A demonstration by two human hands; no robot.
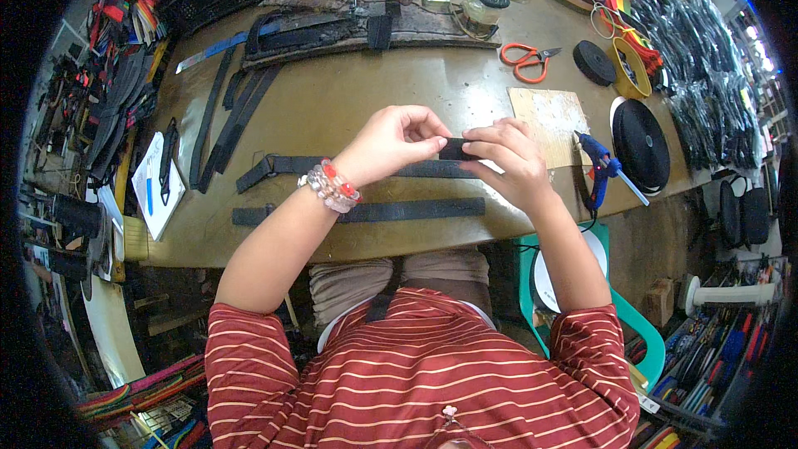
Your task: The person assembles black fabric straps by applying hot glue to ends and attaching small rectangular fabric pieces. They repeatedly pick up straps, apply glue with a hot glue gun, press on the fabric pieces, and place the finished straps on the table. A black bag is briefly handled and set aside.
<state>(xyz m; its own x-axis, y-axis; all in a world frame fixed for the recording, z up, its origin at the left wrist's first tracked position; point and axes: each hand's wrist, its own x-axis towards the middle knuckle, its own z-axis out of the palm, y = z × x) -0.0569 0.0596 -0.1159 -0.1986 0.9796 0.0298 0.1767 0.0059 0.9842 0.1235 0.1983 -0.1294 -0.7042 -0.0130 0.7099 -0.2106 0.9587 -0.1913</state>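
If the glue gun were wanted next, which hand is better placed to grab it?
Probably the right hand: the glue gun lies to its right, while the left hand is farther off. Both hold a black strap.

A cluttered workroom. A wide, glossy brown table (312,120) fills the middle, light glinting off it. At near right, a green chair (651,342) stands on a brownish floor (647,254). Packed shelves (50,243) line the left; a crammed rack (721,370) sits near right.
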